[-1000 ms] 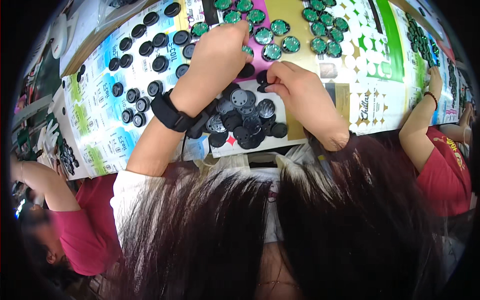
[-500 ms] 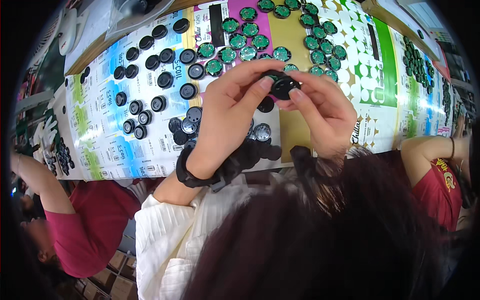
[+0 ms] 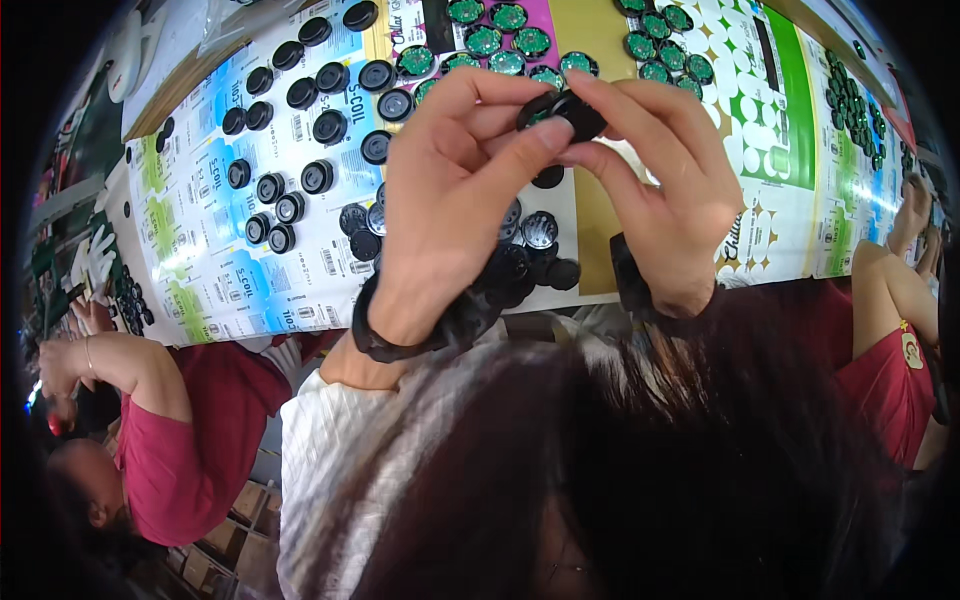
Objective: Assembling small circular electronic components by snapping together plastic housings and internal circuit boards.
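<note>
And here the left hand (image 3: 450,195) and right hand (image 3: 675,170), separate a second ago, meet upper centre, both pinching the black disc (image 3: 582,118), apparently working it jointly!

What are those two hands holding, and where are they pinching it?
A round black piece, by its edges: the left hand pinches its left side and the right hand its right side, between thumb and fingers.
</note>
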